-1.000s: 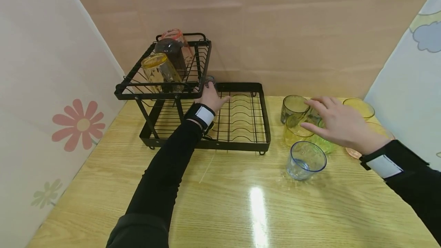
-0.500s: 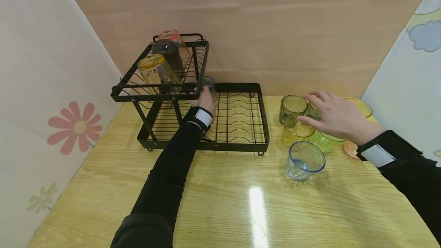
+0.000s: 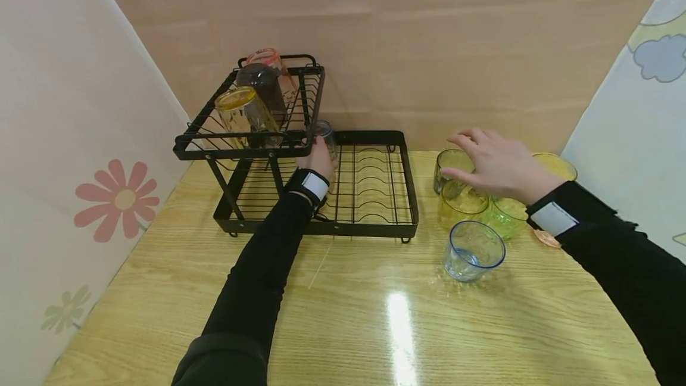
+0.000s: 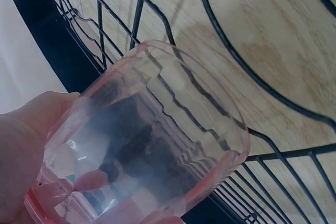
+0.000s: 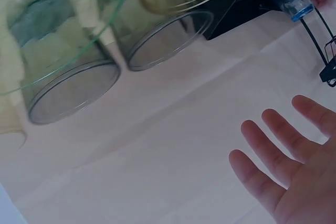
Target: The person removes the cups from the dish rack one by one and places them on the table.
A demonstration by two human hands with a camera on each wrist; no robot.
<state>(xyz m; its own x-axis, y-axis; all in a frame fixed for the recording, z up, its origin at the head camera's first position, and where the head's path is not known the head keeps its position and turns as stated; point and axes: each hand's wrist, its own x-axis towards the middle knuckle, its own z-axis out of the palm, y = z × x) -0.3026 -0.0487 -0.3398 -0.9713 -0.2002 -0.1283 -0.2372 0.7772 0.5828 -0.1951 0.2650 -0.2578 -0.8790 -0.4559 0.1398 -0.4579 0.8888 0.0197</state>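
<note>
My left hand [image 3: 320, 161] reaches into the black dish rack [image 3: 321, 228], under the right edge of its upper tier. In the left wrist view its thumb and fingers grip a pink-tinted drinking glass [image 4: 157, 124] near its base, with the mouth angled toward the wires. A bluish glass [image 3: 325, 131] stands just beyond that hand. My right hand [image 3: 498, 162] hovers with fingers spread and holds nothing. It is over a grey-green glass [image 3: 446, 175] and close to a yellow glass [image 3: 462, 207] and a green glass [image 3: 506, 219].
On the upper tier rest an amber glass [image 3: 246, 115], a dark grey glass [image 3: 268, 85] and a pink glass [image 3: 289, 79]. A blue-rimmed glass [image 3: 474, 252] stands in front of the cluster. Another yellow glass [image 3: 560, 165] stands behind my right wrist. Walls enclose the wooden table [image 3: 343, 314].
My left hand has lowered slightly and drawn back toward me, uncovering more of the bluish glass. My right hand has moved left and slightly up, over the grey-green glass.
</note>
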